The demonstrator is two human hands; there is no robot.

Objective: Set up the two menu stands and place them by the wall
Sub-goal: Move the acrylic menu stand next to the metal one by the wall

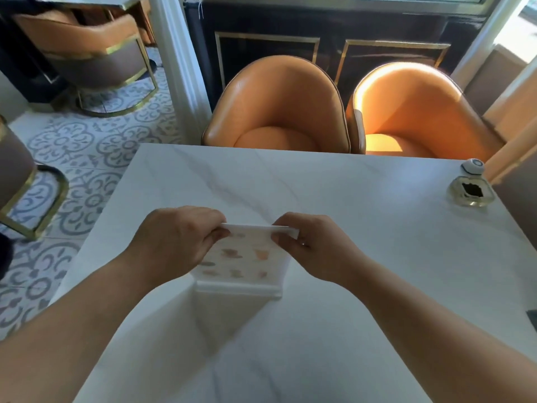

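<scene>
White marble-patterned surface carrying one menu stand, held near the person's edge and roughly at the middle of the view. The left hand and right hand each pinch an upper corner of the stand, fingers curled closed over its top edge with the thumbs on the near face; neither hand holds anything else. The symmetrical two-corner grip probably serves to keep the printed card square while its panels are pulled or pressed into shape. The lower fold rests on or just above the surface, and a pale flap or reflection runs from it towards the viewer; which of the two cannot be told. The print on the near face shows small brownish pictures, too blurred to read.

Only one stand is in view; the second is not visible. A small glass bottle stands near the far right corner, with a round white device just behind it, both close to the wall-side panel at the right, which is probably where the stands belong. Two orange chairs face the far edge. Judged from this, assembly of the first stand is under way and placement is not yet done.
</scene>
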